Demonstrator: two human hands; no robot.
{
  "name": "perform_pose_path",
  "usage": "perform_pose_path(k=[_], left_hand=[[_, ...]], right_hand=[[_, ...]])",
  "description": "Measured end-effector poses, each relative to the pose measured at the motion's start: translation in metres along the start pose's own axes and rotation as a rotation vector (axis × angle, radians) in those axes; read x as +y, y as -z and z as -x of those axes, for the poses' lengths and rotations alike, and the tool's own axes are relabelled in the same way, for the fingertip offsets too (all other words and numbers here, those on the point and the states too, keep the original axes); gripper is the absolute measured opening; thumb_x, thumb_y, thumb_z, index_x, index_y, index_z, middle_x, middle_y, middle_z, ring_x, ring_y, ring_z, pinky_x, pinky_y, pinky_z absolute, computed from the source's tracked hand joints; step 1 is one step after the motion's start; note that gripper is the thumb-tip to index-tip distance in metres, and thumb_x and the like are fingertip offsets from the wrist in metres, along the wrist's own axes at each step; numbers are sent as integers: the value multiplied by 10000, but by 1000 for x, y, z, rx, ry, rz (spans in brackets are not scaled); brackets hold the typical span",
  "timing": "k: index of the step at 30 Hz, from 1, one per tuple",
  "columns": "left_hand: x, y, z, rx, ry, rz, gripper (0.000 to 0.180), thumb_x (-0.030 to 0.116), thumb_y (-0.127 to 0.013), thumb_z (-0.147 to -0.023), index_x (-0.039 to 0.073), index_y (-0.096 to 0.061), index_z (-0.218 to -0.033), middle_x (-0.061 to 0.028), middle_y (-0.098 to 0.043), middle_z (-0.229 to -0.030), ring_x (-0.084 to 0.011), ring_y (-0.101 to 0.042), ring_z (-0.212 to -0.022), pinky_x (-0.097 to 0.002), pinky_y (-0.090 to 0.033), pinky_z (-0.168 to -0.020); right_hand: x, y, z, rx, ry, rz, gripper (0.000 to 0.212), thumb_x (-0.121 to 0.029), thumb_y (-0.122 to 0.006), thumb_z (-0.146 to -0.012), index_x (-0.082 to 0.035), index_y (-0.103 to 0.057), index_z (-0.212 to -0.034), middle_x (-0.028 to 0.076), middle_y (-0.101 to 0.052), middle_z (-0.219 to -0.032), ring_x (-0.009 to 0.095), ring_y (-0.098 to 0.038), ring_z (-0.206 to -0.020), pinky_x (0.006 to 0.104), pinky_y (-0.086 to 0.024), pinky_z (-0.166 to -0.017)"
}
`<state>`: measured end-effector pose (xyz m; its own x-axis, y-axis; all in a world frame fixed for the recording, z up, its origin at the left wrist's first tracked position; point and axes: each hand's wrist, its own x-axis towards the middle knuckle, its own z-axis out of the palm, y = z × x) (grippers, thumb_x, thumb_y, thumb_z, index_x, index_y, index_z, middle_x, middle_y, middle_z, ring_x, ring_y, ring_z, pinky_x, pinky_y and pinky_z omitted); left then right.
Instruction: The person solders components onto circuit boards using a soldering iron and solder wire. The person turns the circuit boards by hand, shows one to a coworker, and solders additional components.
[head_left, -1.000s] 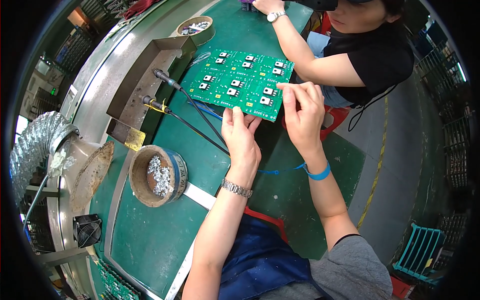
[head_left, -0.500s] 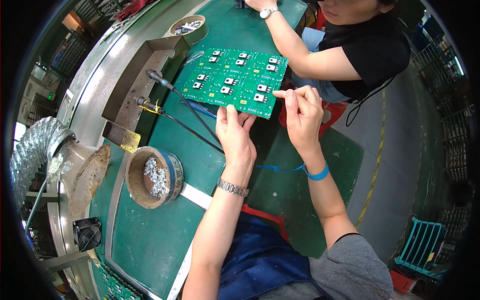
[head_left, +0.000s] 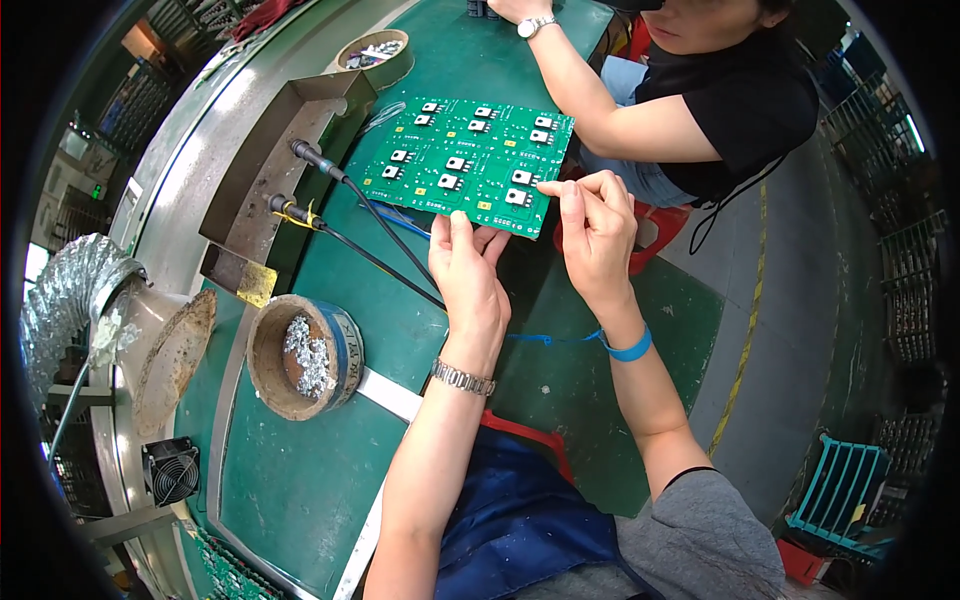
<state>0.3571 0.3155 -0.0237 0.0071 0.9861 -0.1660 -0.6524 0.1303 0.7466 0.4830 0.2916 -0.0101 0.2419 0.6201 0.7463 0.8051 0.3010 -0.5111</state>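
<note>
A green circuit board [head_left: 430, 160] is held tilted above the bench by my left hand [head_left: 467, 275], with the thumb on top at the near edge and the fingers underneath. Several black transistors with silvery tabs [head_left: 455, 164] stand in pairs across it. My right hand [head_left: 597, 240] is at the board's right edge. Its index finger reaches out to a transistor [head_left: 520, 198] near that edge, while the thumb stands apart and the other fingers curl in; nothing shows in its grasp. A blue wrist strap [head_left: 630, 346] circles my right wrist.
Two soldering irons [head_left: 318, 160] rest in a metal trough [head_left: 265, 165], their cables trailing beneath the board. A round pot [head_left: 262, 375] with silvery scraps stands nearer. Another bowl [head_left: 398, 66] lies farther off. A co-worker's arm [head_left: 575, 85] is across the bench. A small fan [head_left: 172, 470] stands left.
The right index fingertip has shifted slightly left, farther over the board's edge toward the transistor. My left hand keeps its hold on the board. The whole view has shifted a little.
</note>
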Motion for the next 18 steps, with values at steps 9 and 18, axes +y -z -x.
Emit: perform_pose_path(k=[9,18], left_hand=[[1,-1,1,3,5,0,261,222,-447,-1015,32,-476,-1192,-55,-618,-1054,-150,-640,-866,-335,-541,-803],[2,-1,1,12,2,10,245,218,-442,-1016,34,-486,-1173,-53,-623,-1039,-147,-640,-856,-339,-542,-802]], right_hand=[[-3,0,-1,-8,-14,9,189,-151,-561,-924,-77,-733,-900,23,-522,-722,187,-490,-700,354,-327,-663],[6,-6,4,52,-211,-166,191,-186,-539,-950,-15,-623,-967,66,-554,-827,188,-513,-741,364,-391,-696]])
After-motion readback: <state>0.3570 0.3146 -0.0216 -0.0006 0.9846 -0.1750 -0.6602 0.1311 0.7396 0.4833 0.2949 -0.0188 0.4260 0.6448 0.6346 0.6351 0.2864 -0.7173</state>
